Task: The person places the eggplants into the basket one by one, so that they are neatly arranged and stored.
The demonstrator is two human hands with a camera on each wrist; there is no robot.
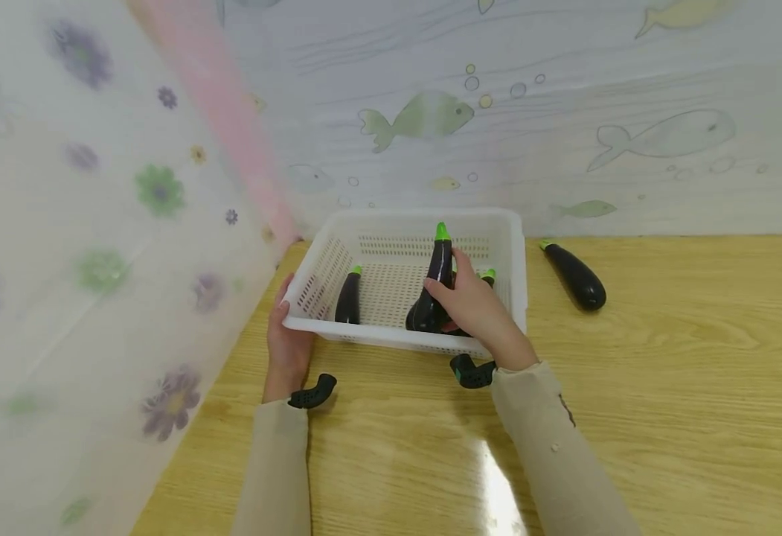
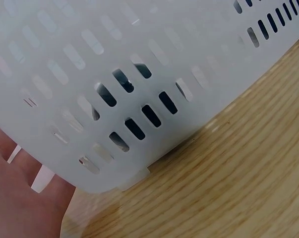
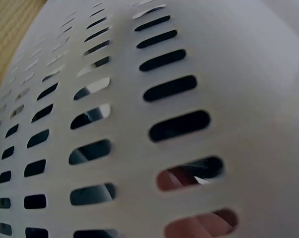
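Note:
A white slotted basket (image 1: 364,336) stands on the table, its wall filling most of both wrist views. My left hand (image 1: 289,342) holds its left front corner, thumb at the rim; the same hand (image 2: 28,193) shows at the lower left of the left wrist view. Inside the basket, my right hand (image 1: 474,301) grips a dark eggplant (image 1: 439,268), green stem end up, over the right part. One eggplant (image 1: 348,298) lies at the left inside; others at the right are partly hidden by my hand. In the right wrist view, bits of fingers (image 3: 201,225) show through the slots.
Another eggplant (image 1: 574,277) lies on the wooden table (image 1: 699,372), right of the basket. Behind the table hangs a sheet (image 1: 538,112) printed with fish; a flowered one (image 1: 96,223) stands along the left. Each wrist carries a black device.

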